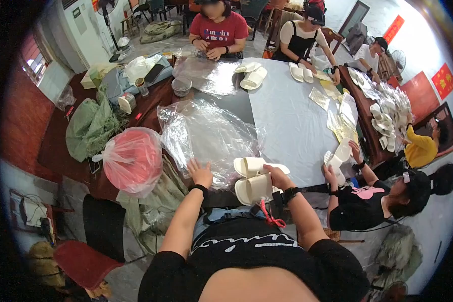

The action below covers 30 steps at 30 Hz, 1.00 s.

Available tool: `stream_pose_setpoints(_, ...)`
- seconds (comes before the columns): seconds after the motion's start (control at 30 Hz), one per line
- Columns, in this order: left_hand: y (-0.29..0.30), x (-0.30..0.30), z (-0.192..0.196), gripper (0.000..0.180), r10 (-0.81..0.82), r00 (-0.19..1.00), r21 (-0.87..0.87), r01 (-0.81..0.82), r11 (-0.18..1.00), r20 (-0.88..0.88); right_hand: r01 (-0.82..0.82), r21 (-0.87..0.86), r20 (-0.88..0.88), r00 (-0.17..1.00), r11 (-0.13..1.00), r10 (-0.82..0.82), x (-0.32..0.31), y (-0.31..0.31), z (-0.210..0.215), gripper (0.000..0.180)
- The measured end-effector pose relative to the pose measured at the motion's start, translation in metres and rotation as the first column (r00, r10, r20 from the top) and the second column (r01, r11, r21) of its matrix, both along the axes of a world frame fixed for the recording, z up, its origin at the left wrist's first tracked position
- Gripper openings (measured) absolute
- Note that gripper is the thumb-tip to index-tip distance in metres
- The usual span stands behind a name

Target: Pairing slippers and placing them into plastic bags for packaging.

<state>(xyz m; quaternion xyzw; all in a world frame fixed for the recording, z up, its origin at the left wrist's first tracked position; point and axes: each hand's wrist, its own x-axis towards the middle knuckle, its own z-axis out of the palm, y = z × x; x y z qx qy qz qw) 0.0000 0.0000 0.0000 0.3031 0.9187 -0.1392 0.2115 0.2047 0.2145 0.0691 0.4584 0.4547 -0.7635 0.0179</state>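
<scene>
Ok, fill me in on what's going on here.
The person's right hand grips a pair of cream slippers, while the left hand is spread at the near edge of the clear plastic. To the right, a co-worker holds more slippers in both hands. Another pair lies farther across the table.

There is room to pass over the pale cover, toward the table's far edge. Slippers obstruct the near edge, clear plastic the left, yellowish sheets the right.
</scene>
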Motion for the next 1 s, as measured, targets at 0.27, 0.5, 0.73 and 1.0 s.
stream_pose_setpoints(0.27,0.048,0.052,0.013,0.045,-0.340,0.886,0.218,0.281,0.935,0.314,0.078,0.022,-0.072,0.995,0.997,-0.076,0.036,0.023,-0.001,0.041)
stream_pose_setpoints(0.5,0.023,0.003,-0.049,0.054,-0.349,0.926,0.500,0.236,0.833,0.144,-0.087,0.300,0.184,0.982,0.950,0.032,0.010,0.003,-0.001,0.052)
stream_pose_setpoints(0.73,0.047,0.012,-0.011,0.058,-0.291,0.956,0.556,0.226,0.800,0.030,-0.051,0.416,0.163,0.986,0.908,-0.019,0.021,0.005,0.034,0.053)
stream_pose_setpoints(1.0,0.051,-0.013,-0.019,0.041,-0.139,0.962,0.694,-0.065,0.717,0.234,-0.275,0.721,0.111,0.952,0.636,0.285,0.008,0.023,-0.027,0.049)
